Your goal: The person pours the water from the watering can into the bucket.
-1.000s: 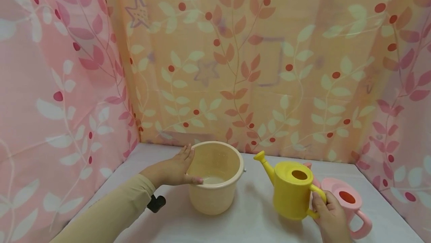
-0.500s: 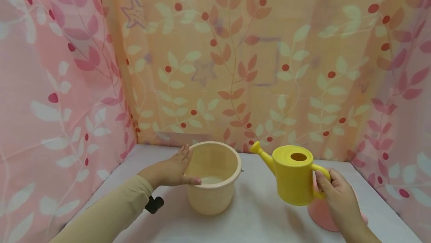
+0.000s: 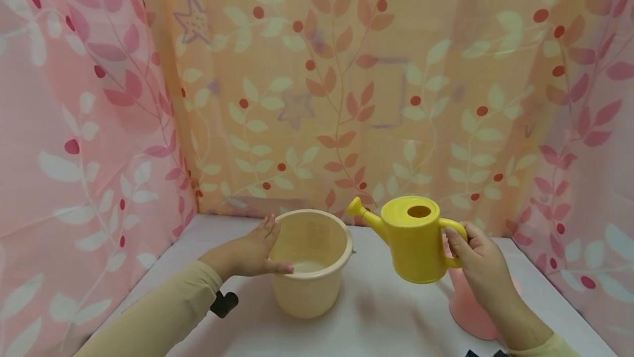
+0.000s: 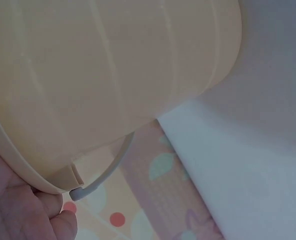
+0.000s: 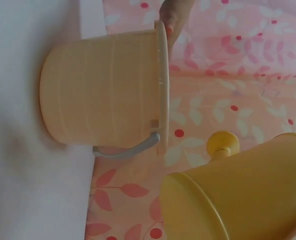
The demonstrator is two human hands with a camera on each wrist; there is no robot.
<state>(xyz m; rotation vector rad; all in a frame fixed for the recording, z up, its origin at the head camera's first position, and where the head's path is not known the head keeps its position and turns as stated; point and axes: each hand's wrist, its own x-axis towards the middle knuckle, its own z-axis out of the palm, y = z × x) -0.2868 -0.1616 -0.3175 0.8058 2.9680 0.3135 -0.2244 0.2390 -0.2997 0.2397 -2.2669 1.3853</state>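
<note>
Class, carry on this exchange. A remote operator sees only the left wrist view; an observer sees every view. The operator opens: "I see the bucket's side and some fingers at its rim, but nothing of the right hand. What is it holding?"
Observer: The right hand holds a yellow watering can by its handle.

Operator: That is outside my picture. Which part of it is on the side facing the bucket?

Observer: Its spout, as the head view shows.
</note>
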